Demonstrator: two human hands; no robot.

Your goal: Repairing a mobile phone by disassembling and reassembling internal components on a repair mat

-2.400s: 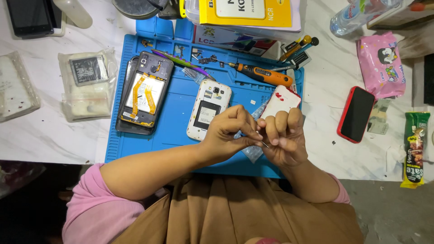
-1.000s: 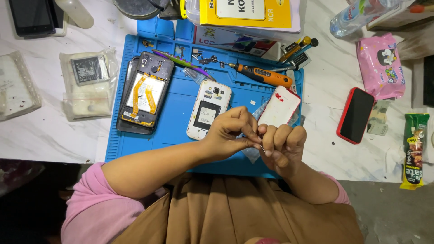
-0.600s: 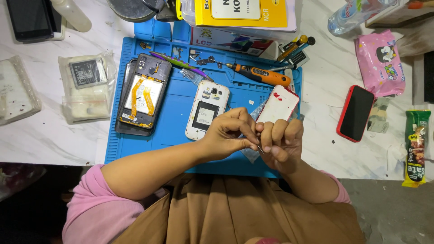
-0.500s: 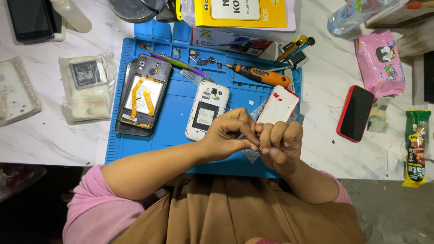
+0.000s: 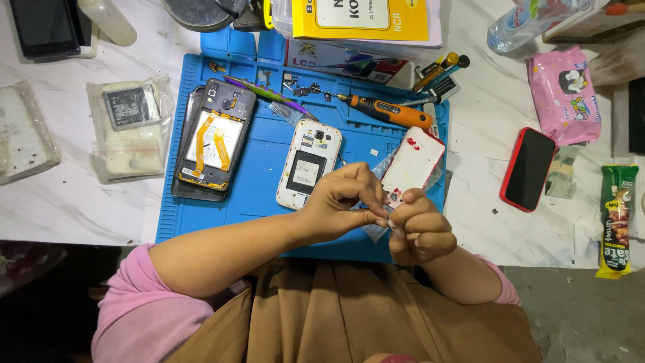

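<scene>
Blue mat (image 5: 255,202) carries an opened dark phone (image 5: 216,139), then an opened white phone (image 5: 309,163). Next, the left hand (image 5: 342,204) pinches the lower edge of a white back cover (image 5: 414,164); the right hand (image 5: 418,227) is closed around that same edge.

Around your blue mat (image 5: 255,202): a white opened phone (image 5: 309,165), an orange screwdriver (image 5: 390,111), a red-edged black phone (image 5: 528,169), a pink printed packet (image 5: 563,94), a yellow box (image 5: 363,19).
</scene>
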